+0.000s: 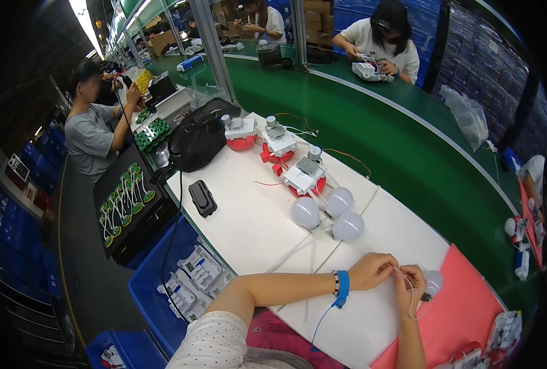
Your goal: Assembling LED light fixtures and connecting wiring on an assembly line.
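Observation:
My left hand (372, 271), with a blue strap (343, 289) and a beaded bracelet on its wrist, pinches the end of a thin white wire (412, 302). Close beside it, my right hand (411, 293) has its fingers closed on the same wire, which loops down over the palm. A round white bulb (433, 281) with a dark piece at its base shows just right of the right hand; I cannot tell whether the palm supports it. Both hands are above the white tabletop (365, 313), by a pink-red sheet (464, 295).
Three white bulbs (305, 213) lie mid-table, wires trailing toward me. Behind them stand three white-and-red device assemblies (304, 176). A black case (202, 198) and black bag (196, 138) are left. Blue bins (139, 286) hold white housings. Co-workers sit beyond the green conveyor (372, 117).

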